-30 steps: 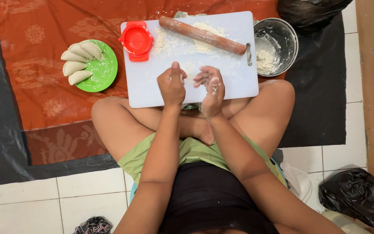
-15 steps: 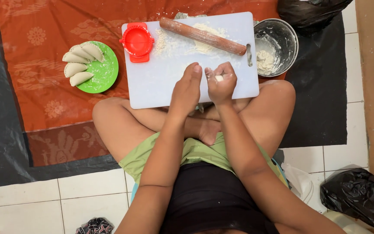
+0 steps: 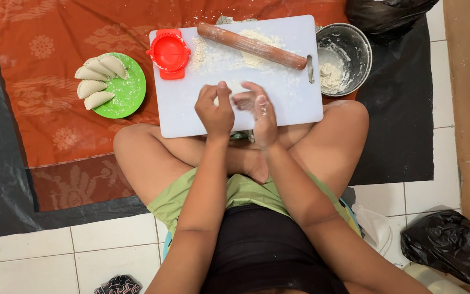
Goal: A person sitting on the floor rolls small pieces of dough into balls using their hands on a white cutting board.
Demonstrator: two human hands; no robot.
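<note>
Over white board (image 3: 191,117), floury hands (image 3: 240,111) — soft dough (image 3: 236,90)

The floor (image 3: 39,250), white tile, carries a black sheet (image 3: 403,109) and an orange cloth (image 3: 55,81). On the cloth: a green plate (image 3: 131,92), a white cutting board (image 3: 295,103) and a metal bowl (image 3: 354,41).

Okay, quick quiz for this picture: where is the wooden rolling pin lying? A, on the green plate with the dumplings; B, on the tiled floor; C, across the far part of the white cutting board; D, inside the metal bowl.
C: the rolling pin lies slantwise on the floured far part of the white cutting board, between the red dumpling press and the metal bowl.
</note>
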